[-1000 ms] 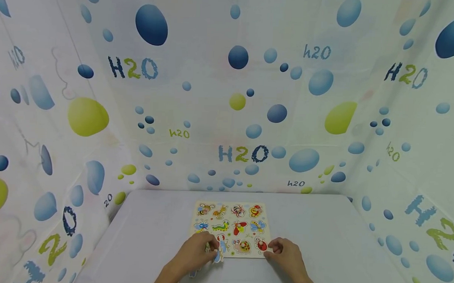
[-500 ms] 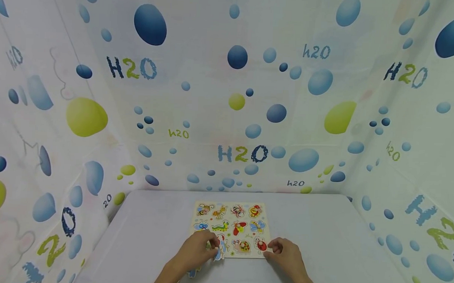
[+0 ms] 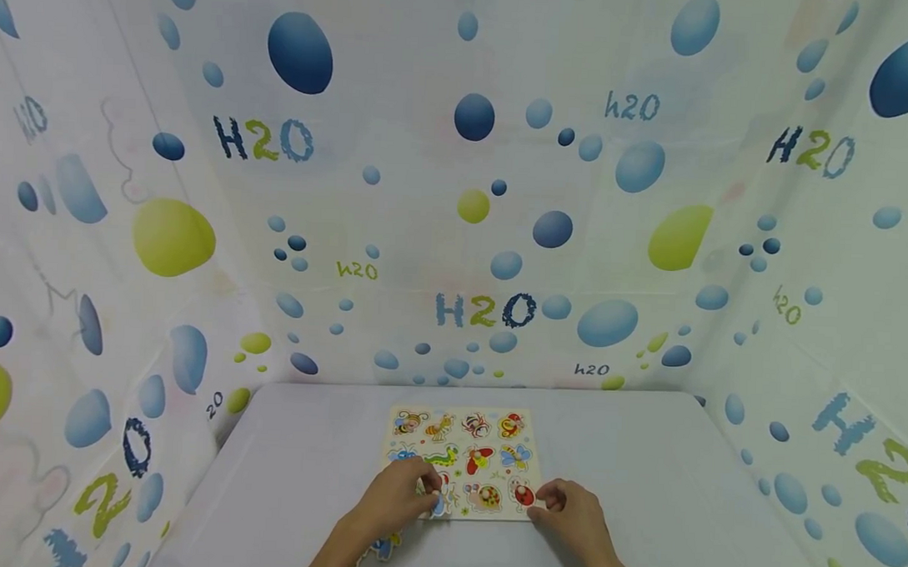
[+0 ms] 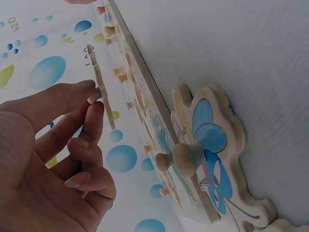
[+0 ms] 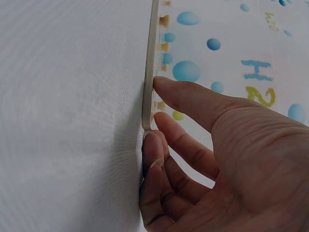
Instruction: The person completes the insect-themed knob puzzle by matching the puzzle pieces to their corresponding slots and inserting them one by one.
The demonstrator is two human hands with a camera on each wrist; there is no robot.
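My left hand (image 3: 396,497) pinches a flat wooden puzzle piece (image 4: 108,104) by its small knob, thumb against fingertips. The blue-winged piece hovers over the front left corner of the wooden peg puzzle board (image 3: 491,517), apart from it in the left wrist view. Insect and snail pieces with knobs sit on the board. My right hand (image 3: 572,521) grips the board at its front right corner, thumb on the edge (image 5: 150,72) and fingers curled against the side. A ladybug piece (image 3: 523,493) lies just beside those fingers.
A loose blue-winged puzzle piece (image 4: 215,145) lies on the white tabletop (image 3: 680,475) in front of the board, partly behind the left wrist in the head view. Another piece's edge shows beside it. Patterned curtains (image 3: 396,223) enclose the table's back and sides.
The left hand has shifted slightly with its piece, which sits a little farther over the board corner. More of the loose blue piece shows beneath the wrist. The right hand stays put.
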